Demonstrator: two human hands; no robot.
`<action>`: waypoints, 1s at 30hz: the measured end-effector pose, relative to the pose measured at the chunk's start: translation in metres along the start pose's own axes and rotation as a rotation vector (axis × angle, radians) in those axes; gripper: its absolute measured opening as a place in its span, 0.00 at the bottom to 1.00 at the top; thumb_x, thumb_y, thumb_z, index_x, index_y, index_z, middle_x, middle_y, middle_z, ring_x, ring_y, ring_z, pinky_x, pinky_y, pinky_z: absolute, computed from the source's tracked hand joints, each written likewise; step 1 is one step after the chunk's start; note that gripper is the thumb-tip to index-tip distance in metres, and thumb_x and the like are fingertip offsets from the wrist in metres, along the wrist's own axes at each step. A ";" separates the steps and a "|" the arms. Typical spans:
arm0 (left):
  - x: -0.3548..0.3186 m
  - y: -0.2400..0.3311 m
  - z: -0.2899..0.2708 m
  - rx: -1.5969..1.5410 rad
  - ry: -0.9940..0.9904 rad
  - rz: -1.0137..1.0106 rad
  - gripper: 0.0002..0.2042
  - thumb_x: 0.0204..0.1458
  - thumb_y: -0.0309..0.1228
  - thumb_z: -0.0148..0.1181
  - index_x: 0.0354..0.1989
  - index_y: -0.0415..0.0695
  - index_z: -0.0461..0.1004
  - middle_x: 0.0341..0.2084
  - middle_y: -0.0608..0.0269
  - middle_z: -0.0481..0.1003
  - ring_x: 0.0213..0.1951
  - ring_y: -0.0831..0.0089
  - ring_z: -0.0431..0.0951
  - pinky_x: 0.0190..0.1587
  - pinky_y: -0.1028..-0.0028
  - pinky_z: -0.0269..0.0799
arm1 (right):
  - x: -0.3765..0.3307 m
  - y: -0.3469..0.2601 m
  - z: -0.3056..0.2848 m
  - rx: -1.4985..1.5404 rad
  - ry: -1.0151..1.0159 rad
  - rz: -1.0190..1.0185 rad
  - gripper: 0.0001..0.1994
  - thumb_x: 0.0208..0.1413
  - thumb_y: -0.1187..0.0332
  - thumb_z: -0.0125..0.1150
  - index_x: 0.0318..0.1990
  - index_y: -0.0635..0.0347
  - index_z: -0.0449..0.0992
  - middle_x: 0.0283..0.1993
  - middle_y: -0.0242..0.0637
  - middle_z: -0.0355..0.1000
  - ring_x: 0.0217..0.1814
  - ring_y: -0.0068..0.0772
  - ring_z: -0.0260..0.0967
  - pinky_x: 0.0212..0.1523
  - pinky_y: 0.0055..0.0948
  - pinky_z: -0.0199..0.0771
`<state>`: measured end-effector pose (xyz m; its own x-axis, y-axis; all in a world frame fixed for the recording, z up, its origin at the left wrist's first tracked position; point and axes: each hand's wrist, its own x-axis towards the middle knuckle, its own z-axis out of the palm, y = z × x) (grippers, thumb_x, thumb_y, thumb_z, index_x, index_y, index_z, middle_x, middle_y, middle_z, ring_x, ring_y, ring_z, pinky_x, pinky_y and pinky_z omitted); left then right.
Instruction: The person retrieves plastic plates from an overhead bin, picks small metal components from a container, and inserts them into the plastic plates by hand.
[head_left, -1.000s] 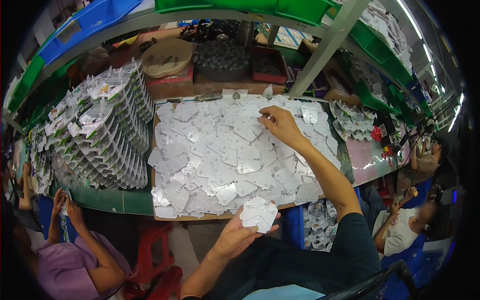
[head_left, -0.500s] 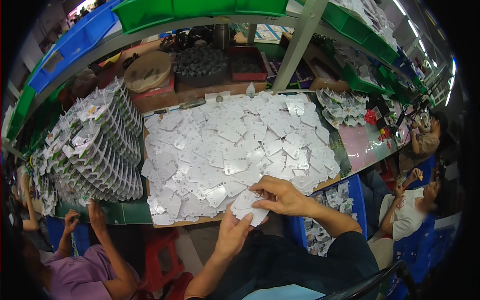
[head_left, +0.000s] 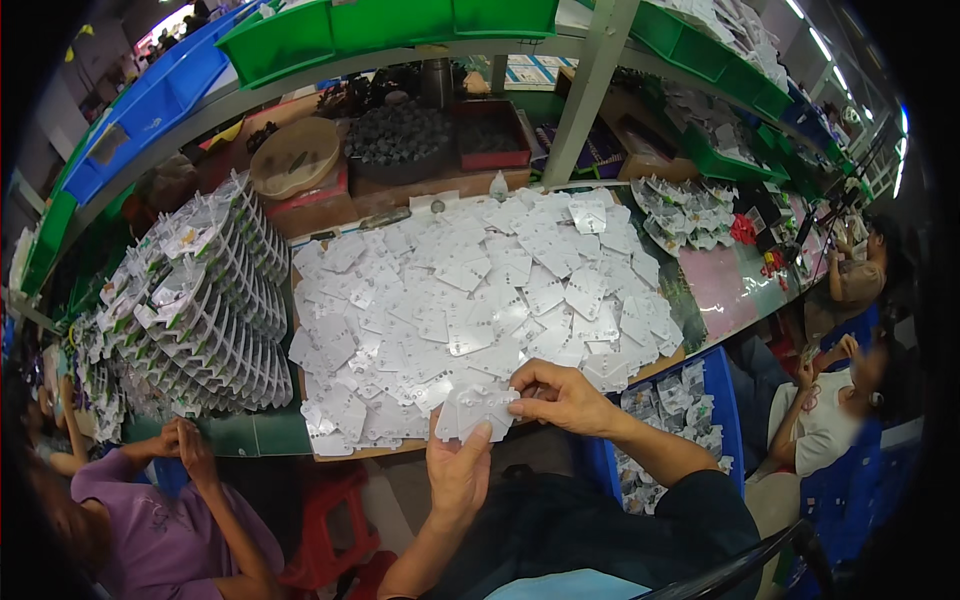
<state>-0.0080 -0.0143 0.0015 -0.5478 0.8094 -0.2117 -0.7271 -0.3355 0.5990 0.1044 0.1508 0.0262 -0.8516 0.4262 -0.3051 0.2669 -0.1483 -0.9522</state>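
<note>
Near the front edge of the table, my left hand [head_left: 458, 470] is closed on a flat white plastic plate [head_left: 474, 412], its thumb lying across the face. The plate has small holes and an angled outline. Whether more than one plate is in that grip, I cannot tell. At the plate's right edge, my right hand [head_left: 562, 398] pinches with thumb and fingertips. Beyond both hands spreads a wide, loose pile of similar white plates [head_left: 480, 270], overlapping one another.
Tall stacks of white parts [head_left: 200, 310] stand at the left. A blue crate [head_left: 735, 410] of parts sits at my right. Behind the pile are a round tray [head_left: 295, 158], dark small pieces [head_left: 398, 130] and a red tray [head_left: 495, 155]. Co-workers [head_left: 180, 530] sit on both sides.
The white plate in my hands has shifted slightly left and been turned. My right hand's fingers have moved to its right edge. The co-worker at left has brought both hands together.
</note>
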 end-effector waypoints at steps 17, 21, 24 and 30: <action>0.016 0.025 -0.001 -0.202 0.103 -0.029 0.19 0.67 0.30 0.47 0.64 0.38 0.60 0.60 0.51 0.68 0.60 0.60 0.72 0.61 0.57 0.70 | 0.029 -0.042 -0.004 -0.096 -0.023 -0.212 0.15 0.62 0.73 0.62 0.55 0.66 0.74 0.31 0.27 0.72 0.29 0.12 0.67 0.27 0.15 0.67; 0.014 0.023 -0.013 -0.141 0.055 -0.109 0.20 0.65 0.30 0.49 0.64 0.36 0.61 0.56 0.51 0.72 0.56 0.61 0.75 0.58 0.58 0.74 | 0.081 -0.071 -0.054 -0.202 0.224 -0.331 0.15 0.59 0.72 0.65 0.53 0.64 0.76 0.31 0.24 0.71 0.31 0.13 0.65 0.30 0.17 0.65; 0.013 0.019 -0.014 -0.139 -0.005 -0.196 0.17 0.66 0.27 0.47 0.62 0.39 0.62 0.55 0.54 0.72 0.54 0.64 0.77 0.56 0.62 0.74 | 0.149 -0.079 -0.102 -0.421 0.361 -0.377 0.13 0.60 0.72 0.62 0.50 0.67 0.78 0.28 0.27 0.71 0.29 0.16 0.65 0.29 0.21 0.66; 0.016 0.013 -0.018 -0.093 -0.025 -0.237 0.14 0.66 0.27 0.48 0.58 0.38 0.65 0.54 0.55 0.73 0.53 0.67 0.76 0.56 0.63 0.74 | 0.226 -0.059 -0.140 -0.470 0.232 -0.239 0.12 0.62 0.72 0.59 0.50 0.67 0.79 0.26 0.26 0.69 0.25 0.15 0.62 0.26 0.20 0.64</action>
<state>-0.0334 -0.0144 -0.0082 -0.3480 0.8821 -0.3175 -0.8694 -0.1770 0.4613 -0.0403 0.3807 0.0113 -0.8059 0.5915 -0.0254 0.2966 0.3661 -0.8821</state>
